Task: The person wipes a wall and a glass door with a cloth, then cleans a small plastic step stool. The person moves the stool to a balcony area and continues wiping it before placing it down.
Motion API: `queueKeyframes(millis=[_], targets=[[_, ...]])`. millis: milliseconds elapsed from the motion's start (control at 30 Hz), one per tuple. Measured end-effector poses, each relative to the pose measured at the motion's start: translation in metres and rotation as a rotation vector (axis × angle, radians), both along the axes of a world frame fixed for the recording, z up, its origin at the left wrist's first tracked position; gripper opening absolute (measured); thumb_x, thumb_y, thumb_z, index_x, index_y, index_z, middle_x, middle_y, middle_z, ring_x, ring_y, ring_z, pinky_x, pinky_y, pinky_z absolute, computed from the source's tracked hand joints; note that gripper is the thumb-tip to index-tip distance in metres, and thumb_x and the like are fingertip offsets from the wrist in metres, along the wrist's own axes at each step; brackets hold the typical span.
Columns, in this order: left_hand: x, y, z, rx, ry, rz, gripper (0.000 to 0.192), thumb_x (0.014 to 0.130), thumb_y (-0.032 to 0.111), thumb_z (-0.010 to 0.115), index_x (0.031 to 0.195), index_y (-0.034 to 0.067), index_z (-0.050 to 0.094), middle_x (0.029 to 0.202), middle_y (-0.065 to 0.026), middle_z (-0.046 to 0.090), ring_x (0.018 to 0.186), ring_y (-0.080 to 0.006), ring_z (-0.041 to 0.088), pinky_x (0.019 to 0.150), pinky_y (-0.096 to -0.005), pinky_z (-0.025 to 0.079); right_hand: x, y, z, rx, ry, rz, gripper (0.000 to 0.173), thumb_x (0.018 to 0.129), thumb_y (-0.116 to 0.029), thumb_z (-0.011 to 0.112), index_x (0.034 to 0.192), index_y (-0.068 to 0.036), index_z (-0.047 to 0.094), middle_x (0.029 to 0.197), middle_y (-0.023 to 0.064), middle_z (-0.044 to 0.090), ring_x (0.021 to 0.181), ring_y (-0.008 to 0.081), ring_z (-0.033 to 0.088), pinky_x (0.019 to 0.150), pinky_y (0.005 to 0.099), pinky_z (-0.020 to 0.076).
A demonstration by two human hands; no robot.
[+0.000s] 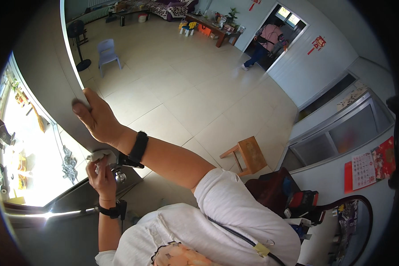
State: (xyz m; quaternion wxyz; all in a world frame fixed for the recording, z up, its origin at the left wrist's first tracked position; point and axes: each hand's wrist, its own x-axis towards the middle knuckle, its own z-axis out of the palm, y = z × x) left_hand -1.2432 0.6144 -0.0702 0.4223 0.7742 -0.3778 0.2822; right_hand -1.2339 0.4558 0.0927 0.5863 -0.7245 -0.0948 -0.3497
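My right hand (101,116) reaches across to the left and grips the edge of a dark grey door (43,43). The thumb lies on the near face, while the other fingers are partly hidden at the edge. Below it, my left hand (101,179) holds a crumpled white cloth (104,157) against the lower part of the door. Just right of those fingers is a shiny metal knob (120,176). A black band is strapped around each wrist.
A wooden stool (252,154) stands on the tiled floor. Farther off are a small plastic chair (108,53), a pedestal fan (78,43) and a low table (212,26). A person (269,38) bends in the far doorway. At left, a grey mop head (68,163) lies in bright light.
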Motion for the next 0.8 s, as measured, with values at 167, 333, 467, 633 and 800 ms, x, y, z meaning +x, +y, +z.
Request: queueKeyframes(millis=[167, 333, 467, 633, 800], targets=[[0.008, -0.01, 0.107, 0.033, -0.377, 0.101, 0.04, 0.077, -0.004, 0.063, 0.113, 0.01, 0.071, 0.126, -0.0113, 0.05, 0.117, -0.0324, 0.05, 0.097, -0.0439, 0.045, -0.006, -0.013, 0.008, -0.133, 0.032, 0.076, 0.046, 0.099, -0.045, 0.049, 0.106, 0.0, 0.049, 0.099, 0.0215, 0.054, 0.09, 0.0374, 0.056, 0.081, 0.042, 0.0437], [0.006, -0.016, 0.112, 0.156, -0.388, 0.106, 0.037, 0.083, -0.002, 0.058, 0.118, 0.01, 0.067, 0.127, -0.0135, 0.049, 0.12, -0.0395, 0.048, 0.098, -0.0519, 0.043, -0.01, -0.013, 0.011, -0.138, 0.035, 0.088, 0.045, 0.099, -0.045, 0.048, 0.105, 0.0, 0.049, 0.097, 0.0217, 0.054, 0.089, 0.0375, 0.056, 0.08, 0.0415, 0.0436], [-0.007, -0.012, 0.047, 0.293, -0.384, 0.063, 0.047, 0.084, 0.005, 0.058, 0.131, 0.014, 0.059, 0.136, -0.0214, 0.032, 0.137, -0.0543, 0.023, 0.106, -0.0646, 0.032, -0.016, -0.012, 0.011, -0.211, 0.112, 0.06, 0.041, 0.1, -0.043, 0.045, 0.102, -0.002, 0.048, 0.09, 0.0196, 0.053, 0.083, 0.0357, 0.055, 0.076, 0.041, 0.0435], [-0.001, -0.004, 0.028, 0.326, -0.434, 0.05, 0.047, 0.086, 0.008, 0.059, 0.132, 0.018, 0.058, 0.137, -0.0205, 0.032, 0.136, -0.0558, 0.022, 0.105, -0.0638, 0.035, -0.018, -0.011, 0.01, -0.225, 0.043, 0.085, 0.039, 0.102, -0.04, 0.042, 0.103, -0.001, 0.047, 0.09, 0.017, 0.052, 0.083, 0.0303, 0.053, 0.076, 0.0378, 0.0438], [0.021, -0.008, 0.117, 0.349, -0.46, 0.152, 0.052, 0.08, 0.005, 0.064, 0.129, 0.021, 0.062, 0.147, -0.0166, 0.032, 0.137, -0.0524, 0.026, 0.106, -0.0604, 0.035, -0.008, -0.01, -0.006, 0.181, -0.018, 0.411, 0.044, 0.104, -0.044, 0.036, 0.12, -0.005, 0.048, 0.111, 0.0076, 0.055, 0.101, 0.0164, 0.053, 0.088, 0.031, 0.0461]])
